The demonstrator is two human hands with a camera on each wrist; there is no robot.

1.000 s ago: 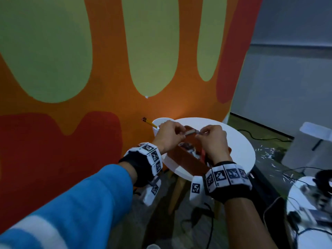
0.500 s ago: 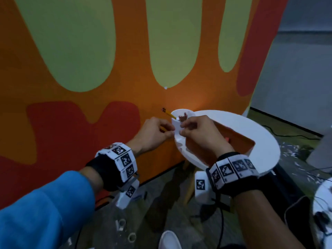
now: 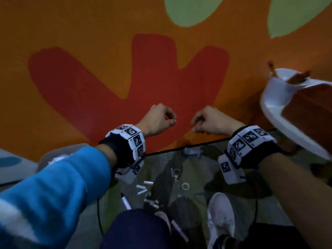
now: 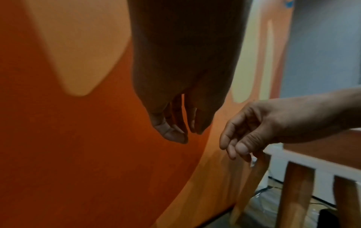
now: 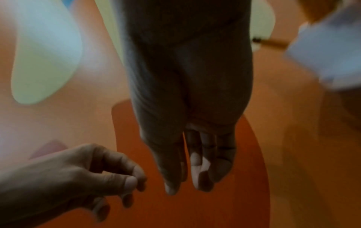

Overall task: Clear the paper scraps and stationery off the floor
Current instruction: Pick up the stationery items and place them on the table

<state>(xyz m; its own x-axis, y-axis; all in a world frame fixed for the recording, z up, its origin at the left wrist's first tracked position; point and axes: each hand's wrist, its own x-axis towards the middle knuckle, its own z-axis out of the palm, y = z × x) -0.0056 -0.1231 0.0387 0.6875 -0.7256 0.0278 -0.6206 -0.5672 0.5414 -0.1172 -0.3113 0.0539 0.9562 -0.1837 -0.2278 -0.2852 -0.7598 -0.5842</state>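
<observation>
In the head view my left hand (image 3: 169, 119) and right hand (image 3: 196, 125) hang side by side in front of the orange and red wall, fingers loosely curled, holding nothing. The left wrist view shows my left hand (image 4: 181, 132) empty with my right hand (image 4: 234, 149) beside it. The blurred right wrist view likewise shows an empty right hand (image 5: 187, 183). On the floor below lie several white paper scraps (image 3: 143, 188), a tape ring (image 3: 185, 186), a dark-capped marker (image 3: 125, 202) and a crumpled white piece (image 3: 192, 152) by the wall.
A round white table (image 3: 287, 126) with wooden legs stands at the right, carrying a white cup (image 3: 280, 87) with a pencil (image 3: 272, 69) in it. My white shoe (image 3: 221, 218) and knee stand among the scraps. A thin cable (image 3: 98, 218) runs across the floor.
Both hands have left the cup on the table and moved left and down, now empty. My view has tilted down to the floor and its scraps.
</observation>
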